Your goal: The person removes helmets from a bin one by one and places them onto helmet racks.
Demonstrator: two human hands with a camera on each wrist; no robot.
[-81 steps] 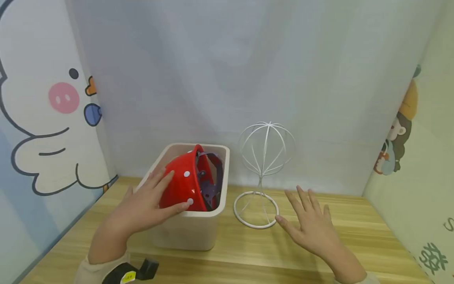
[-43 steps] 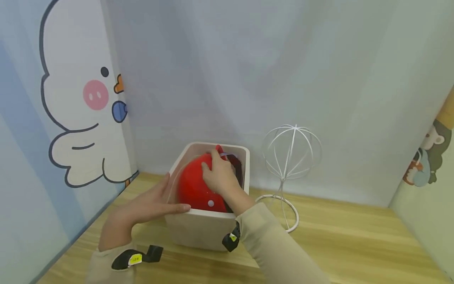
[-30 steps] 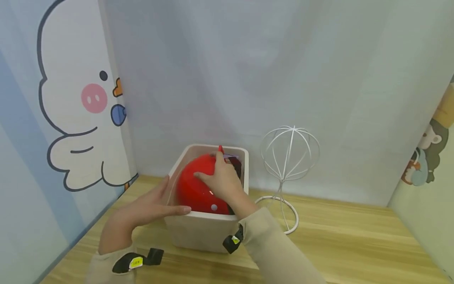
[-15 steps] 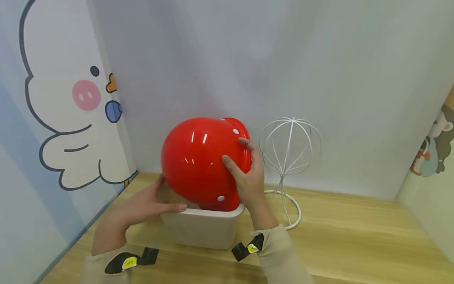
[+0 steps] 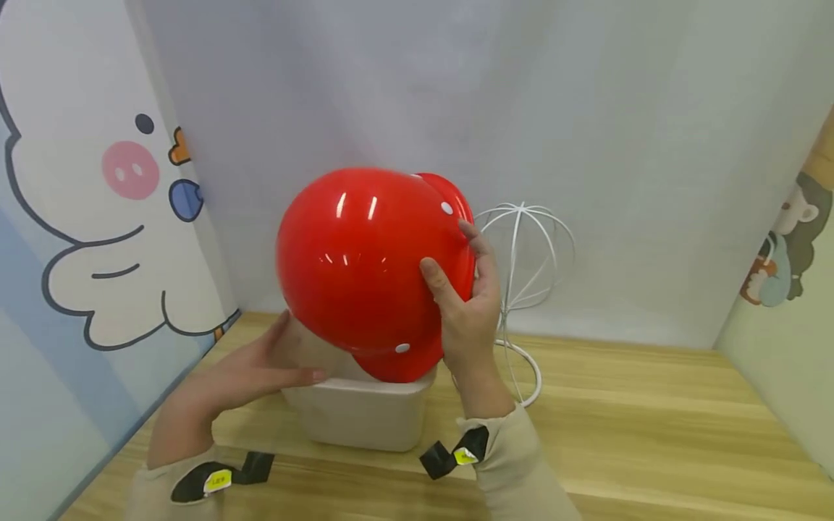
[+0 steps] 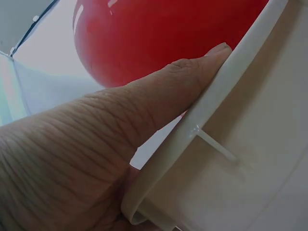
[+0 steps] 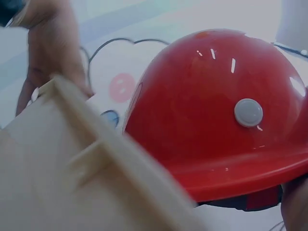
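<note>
A red hard hat [image 5: 365, 260] with white round studs is tilted above the cream plastic bin [image 5: 365, 423], its dome toward the left. My right hand [image 5: 470, 318] grips its brim side, thumb on the outer shell and fingers round the edge. Part of the dark inner strap shows under the hard hat [image 7: 207, 115] in the right wrist view. My left hand [image 5: 244, 373] holds the bin's near left corner. In the left wrist view its thumb [image 6: 178, 84] lies over the bin's rim [image 6: 219, 89]. What is inside the bin is mostly hidden.
A white wire stand [image 5: 521, 208] with a domed top and ring base stands right of the bin, partly behind the hard hat and right hand. The wood-grain table [image 5: 638, 420] meets a grey curtain [image 5: 619, 145] behind and printed panels at both sides.
My right hand has come over from beside the stand, taken hold of the hard hat and lifted it up out of the bin. The left hand has moved from the hard hat to the rim.
</note>
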